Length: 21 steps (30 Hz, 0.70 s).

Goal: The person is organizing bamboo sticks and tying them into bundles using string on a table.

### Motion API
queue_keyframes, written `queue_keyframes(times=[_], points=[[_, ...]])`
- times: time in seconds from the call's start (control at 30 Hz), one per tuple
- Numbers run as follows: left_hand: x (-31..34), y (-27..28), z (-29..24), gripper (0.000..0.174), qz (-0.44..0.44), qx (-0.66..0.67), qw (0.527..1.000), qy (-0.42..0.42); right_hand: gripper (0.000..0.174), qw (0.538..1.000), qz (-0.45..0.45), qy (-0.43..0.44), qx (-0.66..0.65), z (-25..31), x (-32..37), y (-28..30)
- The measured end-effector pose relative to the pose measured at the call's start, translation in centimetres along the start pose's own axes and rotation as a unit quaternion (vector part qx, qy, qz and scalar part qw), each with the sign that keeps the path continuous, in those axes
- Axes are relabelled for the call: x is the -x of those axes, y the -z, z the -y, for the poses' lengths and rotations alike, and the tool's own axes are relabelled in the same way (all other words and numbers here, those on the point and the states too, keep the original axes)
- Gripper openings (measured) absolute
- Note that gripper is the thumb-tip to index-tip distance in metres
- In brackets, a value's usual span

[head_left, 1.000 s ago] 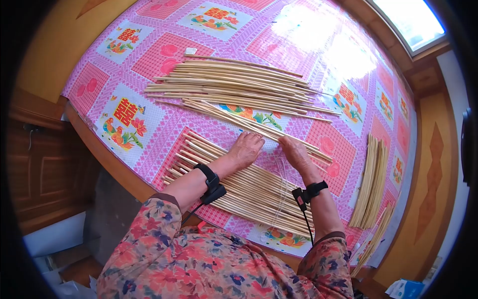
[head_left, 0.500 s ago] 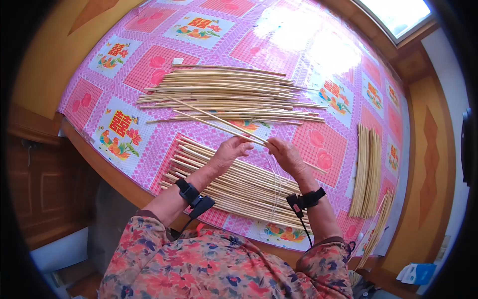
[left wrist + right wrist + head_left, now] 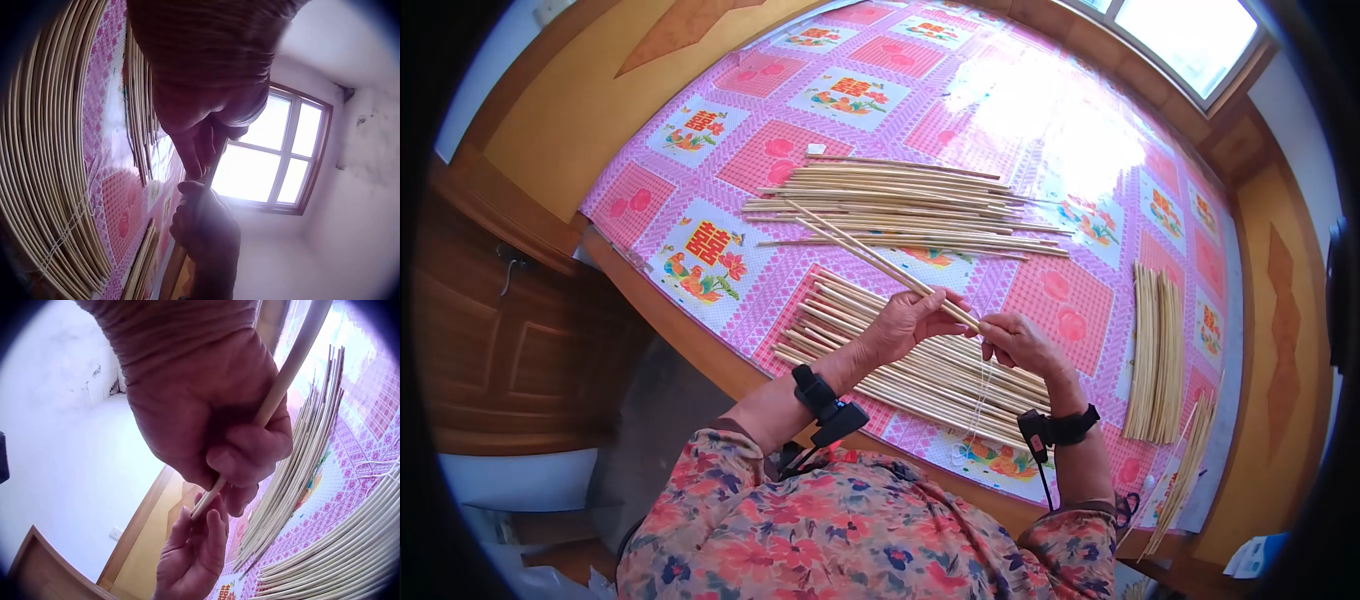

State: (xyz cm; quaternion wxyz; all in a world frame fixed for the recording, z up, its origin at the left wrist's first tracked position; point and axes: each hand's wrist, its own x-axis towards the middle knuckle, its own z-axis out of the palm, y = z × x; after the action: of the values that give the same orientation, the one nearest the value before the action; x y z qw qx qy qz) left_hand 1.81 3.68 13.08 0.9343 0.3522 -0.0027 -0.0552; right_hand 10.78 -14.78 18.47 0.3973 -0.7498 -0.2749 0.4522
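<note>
"So, what are you holding?"
"Your left hand [image 3: 912, 324] and right hand [image 3: 1024, 345] pinch slim sticks [image 3: 890, 267] mid-frame, fingers [image 3: 253, 445] curled closed."
"Any writing?"
"Red 囍 [image 3: 706, 242] on your tablecloth [image 3: 1050, 290], upper left."

Hands: two, left hand [image 3: 907, 325] and right hand [image 3: 1022, 343]
Held sticks [image 3: 863, 252]: two
Wrist cameras [image 3: 839, 424]: two
Far pile [image 3: 900, 195]: one, its sticks too overlapped to count
Near row [image 3: 930, 385]: one, sticks uncounted
Right-side stick groups [image 3: 1155, 350]: two, one farther, one nearer
White piece [image 3: 816, 149]: one
</note>
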Motion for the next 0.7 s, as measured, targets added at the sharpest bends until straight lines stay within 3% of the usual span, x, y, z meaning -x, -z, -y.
queue_keyframes(times=[0.07, 0.1, 0.13, 0.17, 0.2, 0.27, 0.33, 0.4, 0.43, 0.47, 0.5, 0.53, 0.57, 0.7], points=[[0.9, -0.5, 0.5, 0.03, -0.005, 0.002, 1.0, -0.013, 0.026, 0.999, -0.009, -0.014, 0.032, -0.4, 0.2, -0.9], [1.0, -0.6, 1.2, 0.028, -0.042, 0.008, 0.999, -0.018, 0.024, 0.972, -0.14, 0.106, 0.157, -1.5, -0.1, -1.7], [1.1, -0.4, 1.5, 0.028, -0.036, 0.012, 0.999, -0.01, 0.022, 0.898, -0.265, 0.215, 0.276, -1.1, 0.4, -2.8], [1.3, 0.1, 1.7, 0.027, -0.051, 0.023, 0.998, -0.03, 0.017, 0.861, -0.338, 0.168, 0.34, -0.5, 1.5, -3.8], [1.5, 0.4, 2.0, 0.026, -0.064, 0.035, 0.996, -0.047, 0.017, 0.862, -0.345, 0.151, 0.34, -0.4, 2.1, -4.7], [2.0, 0.0, 1.7, 0.024, -0.101, 0.035, 0.993, -0.053, 0.016, 0.726, -0.493, 0.342, 0.337, -0.5, 3.1, -5.7], [2.6, -0.7, 1.4, 0.024, -0.119, 0.042, 0.991, -0.048, 0.017, 0.829, -0.383, 0.341, 0.224, -1.8, 4.6, -8.2], [3.3, -0.8, 1.6, 0.024, -0.118, 0.058, 0.99, -0.061, 0.02, 0.941, -0.264, 0.213, 0.013, -3.8, 4.7, -9.5], [3.5, -0.8, 1.7, 0.023, -0.121, 0.073, 0.988, -0.056, 0.025, 0.949, -0.233, 0.114, -0.179, -4.7, 4.6, -9.5], [3.7, -0.9, 1.9, 0.023, -0.113, 0.077, 0.989, -0.049, 0.025, 0.947, -0.243, 0.11, -0.178, -5.4, 4.8, -9.1], [4.0, -1.4, 1.8, 0.023, -0.12, 0.068, 0.989, -0.043, 0.027, 0.887, -0.261, 0.157, -0.347, -5.5, 5.0, -8.4], [4.3, -1.5, 1.8, 0.023, -0.129, 0.059, 0.989, -0.036, 0.03, 0.795, -0.269, 0.2, -0.505, -5.7, 5.2, -7.9], [4.5, -1.1, 2.1, 0.023, -0.121, 0.065, 0.99, -0.031, 0.031, 0.764, -0.256, 0.235, -0.543, -7.5, 4.8, -7.3], [5.2, -0.3, 2.6, 0.022, -0.111, 0.061, 0.992, -0.025, 0.023, 0.738, -0.259, 0.221, -0.582, -7.6, 5.0, -6.9]])
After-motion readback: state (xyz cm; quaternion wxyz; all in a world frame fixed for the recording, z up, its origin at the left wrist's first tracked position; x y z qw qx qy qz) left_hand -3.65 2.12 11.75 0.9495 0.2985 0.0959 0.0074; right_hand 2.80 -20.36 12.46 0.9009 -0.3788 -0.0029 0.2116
